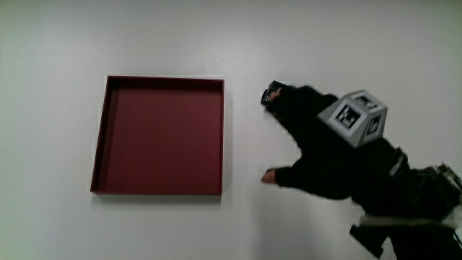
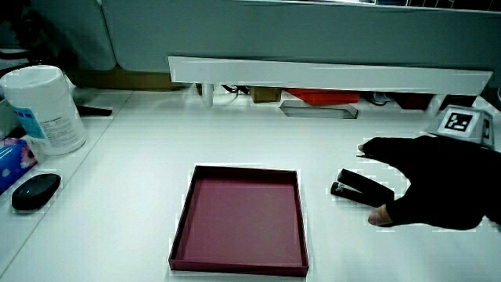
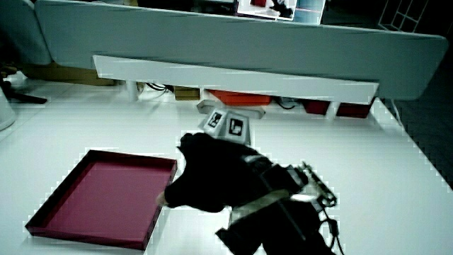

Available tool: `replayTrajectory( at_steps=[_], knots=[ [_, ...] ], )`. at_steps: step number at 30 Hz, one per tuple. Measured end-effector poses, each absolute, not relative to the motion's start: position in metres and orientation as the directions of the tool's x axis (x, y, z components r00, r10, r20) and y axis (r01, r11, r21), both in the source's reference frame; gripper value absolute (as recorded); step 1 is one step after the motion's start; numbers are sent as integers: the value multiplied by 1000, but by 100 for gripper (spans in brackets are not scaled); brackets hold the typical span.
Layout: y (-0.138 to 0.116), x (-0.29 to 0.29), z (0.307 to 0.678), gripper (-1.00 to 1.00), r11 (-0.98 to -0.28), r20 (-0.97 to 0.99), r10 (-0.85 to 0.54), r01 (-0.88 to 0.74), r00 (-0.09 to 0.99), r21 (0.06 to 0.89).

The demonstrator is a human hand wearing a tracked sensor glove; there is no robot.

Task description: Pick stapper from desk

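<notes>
A small black stapler (image 1: 271, 94) lies on the white desk beside the dark red tray (image 1: 100, 137). In a side view the stapler (image 2: 358, 186) rests flat between the thumb and the outstretched fingers. The gloved hand (image 1: 307, 144) reaches over it with fingers spread, the fingertips at the stapler's end and the thumb apart, nearer the person. The patterned cube (image 1: 355, 117) sits on the hand's back. In a side view the hand (image 3: 212, 177) hides the stapler. I see no closed grasp on it.
The shallow red tray (image 2: 182, 227) holds nothing. A white canister (image 2: 45, 110), a black mouse (image 2: 35, 190) and a tissue pack (image 2: 9, 160) stand at the table's edge beside the tray. A low white partition shelf (image 2: 329, 76) runs along the table.
</notes>
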State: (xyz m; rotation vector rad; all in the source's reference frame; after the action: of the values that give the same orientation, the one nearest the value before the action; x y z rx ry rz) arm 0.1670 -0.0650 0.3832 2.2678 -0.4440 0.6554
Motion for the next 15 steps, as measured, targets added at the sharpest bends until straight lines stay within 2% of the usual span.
replayTrajectory(
  at_steps=[1,2,8,15],
  knots=[
    [-70,163,378,0,-633,632,-102,-540,769,555],
    [-75,169,387,0,-670,592,-78,-482,802,565],
    [-96,175,396,0,-672,610,20,-442,792,595],
    [-113,187,424,0,-668,593,109,-382,798,638]
  ],
)
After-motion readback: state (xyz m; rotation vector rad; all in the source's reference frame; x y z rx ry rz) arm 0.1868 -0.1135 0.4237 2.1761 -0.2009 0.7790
